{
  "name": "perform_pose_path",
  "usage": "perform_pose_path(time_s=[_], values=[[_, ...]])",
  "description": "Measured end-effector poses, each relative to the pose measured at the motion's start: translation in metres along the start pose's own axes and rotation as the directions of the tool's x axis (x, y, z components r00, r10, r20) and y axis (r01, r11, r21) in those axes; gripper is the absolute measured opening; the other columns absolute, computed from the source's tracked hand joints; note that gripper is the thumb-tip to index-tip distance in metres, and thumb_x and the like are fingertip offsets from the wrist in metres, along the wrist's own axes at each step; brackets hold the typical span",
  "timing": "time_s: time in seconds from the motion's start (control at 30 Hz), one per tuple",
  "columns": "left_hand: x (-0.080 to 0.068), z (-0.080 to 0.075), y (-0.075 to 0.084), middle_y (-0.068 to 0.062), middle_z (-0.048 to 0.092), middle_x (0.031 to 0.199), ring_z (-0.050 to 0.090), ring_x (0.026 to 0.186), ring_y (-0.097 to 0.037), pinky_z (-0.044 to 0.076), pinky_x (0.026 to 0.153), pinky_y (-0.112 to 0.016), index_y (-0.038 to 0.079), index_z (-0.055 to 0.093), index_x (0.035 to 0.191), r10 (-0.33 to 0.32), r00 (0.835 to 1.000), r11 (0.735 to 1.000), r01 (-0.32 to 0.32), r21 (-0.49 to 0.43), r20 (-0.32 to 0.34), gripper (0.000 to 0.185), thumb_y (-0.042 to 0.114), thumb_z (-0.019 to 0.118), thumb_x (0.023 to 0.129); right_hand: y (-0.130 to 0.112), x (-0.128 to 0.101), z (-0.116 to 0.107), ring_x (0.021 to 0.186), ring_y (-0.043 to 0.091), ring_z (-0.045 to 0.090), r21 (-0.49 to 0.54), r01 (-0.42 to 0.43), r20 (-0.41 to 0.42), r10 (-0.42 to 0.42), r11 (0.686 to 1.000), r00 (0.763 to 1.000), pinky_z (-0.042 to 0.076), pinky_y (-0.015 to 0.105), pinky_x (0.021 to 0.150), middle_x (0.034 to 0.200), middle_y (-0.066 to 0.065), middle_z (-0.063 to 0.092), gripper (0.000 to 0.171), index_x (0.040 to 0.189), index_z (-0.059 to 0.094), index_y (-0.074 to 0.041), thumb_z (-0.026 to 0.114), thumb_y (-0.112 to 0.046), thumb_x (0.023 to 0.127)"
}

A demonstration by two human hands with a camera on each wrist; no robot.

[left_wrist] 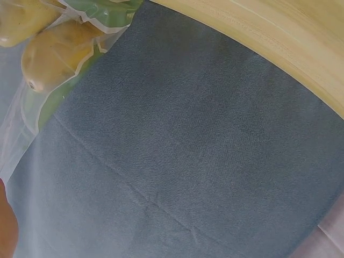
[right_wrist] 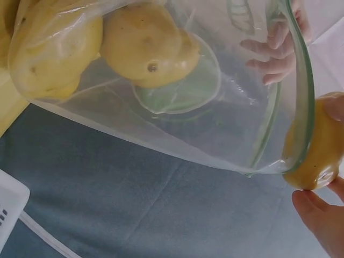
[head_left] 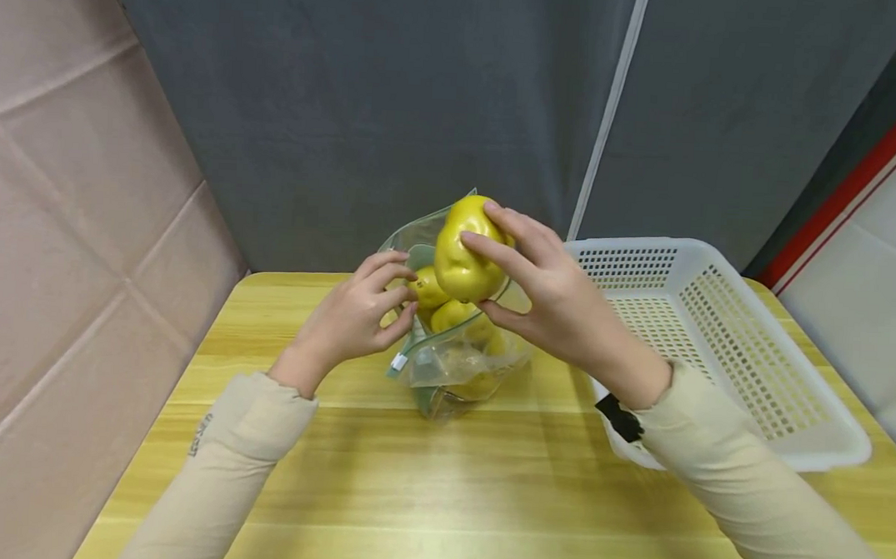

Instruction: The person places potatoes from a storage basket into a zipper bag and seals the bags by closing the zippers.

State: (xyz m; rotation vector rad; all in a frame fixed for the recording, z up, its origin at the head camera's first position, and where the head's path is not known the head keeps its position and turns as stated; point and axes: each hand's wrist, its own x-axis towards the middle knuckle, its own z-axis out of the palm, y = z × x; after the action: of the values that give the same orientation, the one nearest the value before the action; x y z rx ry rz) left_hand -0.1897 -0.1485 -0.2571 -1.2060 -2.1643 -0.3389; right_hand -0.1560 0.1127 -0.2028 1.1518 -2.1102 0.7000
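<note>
Yellow fruit (head_left: 464,251) sits in the right hand (head_left: 559,305) in the head view, fingers spread round its far side and thumb under it, held at the mouth of a clear bag (head_left: 460,355). The left hand (head_left: 356,317) pinches the bag's near rim, fingers curled on the plastic. The bag stands on a wooden table (head_left: 409,478) with more yellow fruit inside. A white basket (head_left: 723,341) lies just beside the right wrist. Grey cloth hangs behind the table.

From the left wrist, the bag (left_wrist: 32,107) shows at the upper left corner with fruit inside, against grey cloth (left_wrist: 188,150); the table edge (left_wrist: 279,43) curves along the top right. The hand itself hardly shows.

From the right wrist, the bag (right_wrist: 177,107) fills the top, two fruits lying inside. The held fruit (right_wrist: 317,145) is at the bag's open rim, right fingertips (right_wrist: 320,220) below it. Left fingers (right_wrist: 274,54) show through the plastic. A basket corner (right_wrist: 8,207) peeks in at the left.
</note>
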Motion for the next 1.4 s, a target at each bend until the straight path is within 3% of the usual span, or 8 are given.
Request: perform_pose_path(time_s=[0.63,0.93,1.1,1.27,1.4], values=[[0.000,0.000,0.000,-0.014,0.064,0.100,0.055,0.117,-0.032,0.054,0.097,-0.040,0.005,0.067,0.078,-0.012,1.000,1.000,0.012,-0.006,-0.005,0.005,0.009,0.064,0.081,0.002,-0.005,0.004,0.125,0.040,0.049,-0.118,-0.103,0.155,0.121,0.988,0.980,0.051,0.051,0.097,0.144,0.020,0.045,0.064,0.132,0.055,-0.011,0.080,-0.011,0.073],[0.003,-0.001,0.000,-0.013,0.065,0.100,0.055,0.117,-0.033,0.054,0.095,-0.039,0.006,0.065,0.075,-0.008,1.000,1.000,0.008,-0.013,-0.007,0.006,0.009,0.063,0.081,0.011,-0.003,0.006,0.120,0.035,0.054,-0.134,-0.096,0.144,0.115,0.986,0.983,0.053,0.047,0.093,0.131,0.019,0.057,0.042,0.121,0.064,-0.006,0.073,-0.008,0.080],[0.003,0.000,0.001,-0.013,0.065,0.101,0.054,0.118,-0.032,0.056,0.092,-0.037,0.007,0.066,0.078,-0.011,1.000,1.000,0.011,-0.007,0.018,0.006,0.010,0.063,0.082,0.017,-0.006,0.003,0.118,0.033,0.056,-0.114,-0.119,0.215,0.142,0.986,0.966,0.054,0.046,0.091,0.127,0.016,0.061,0.029,0.114,0.068,-0.005,0.063,-0.005,0.085],[0.004,0.000,0.003,-0.012,0.065,0.102,0.055,0.117,-0.032,0.054,0.096,-0.038,0.007,0.067,0.079,-0.011,1.000,1.000,0.011,-0.014,0.016,0.006,0.009,0.063,0.082,0.028,-0.009,0.001,0.119,0.033,0.055,-0.122,-0.156,0.294,0.186,0.980,0.937,0.054,0.045,0.088,0.128,0.015,0.060,0.041,0.113,0.067,-0.005,0.048,0.009,0.079],[0.006,0.000,0.006,-0.012,0.066,0.102,0.056,0.115,-0.031,0.048,0.105,-0.044,0.007,0.068,0.079,-0.010,1.000,1.000,0.010,-0.019,0.009,0.006,0.009,0.063,0.082,0.038,-0.010,0.001,0.114,0.033,0.058,-0.118,-0.151,0.318,0.182,0.981,0.931,0.055,0.043,0.085,0.124,0.017,0.062,0.039,0.111,0.067,-0.002,0.050,0.013,0.081]])
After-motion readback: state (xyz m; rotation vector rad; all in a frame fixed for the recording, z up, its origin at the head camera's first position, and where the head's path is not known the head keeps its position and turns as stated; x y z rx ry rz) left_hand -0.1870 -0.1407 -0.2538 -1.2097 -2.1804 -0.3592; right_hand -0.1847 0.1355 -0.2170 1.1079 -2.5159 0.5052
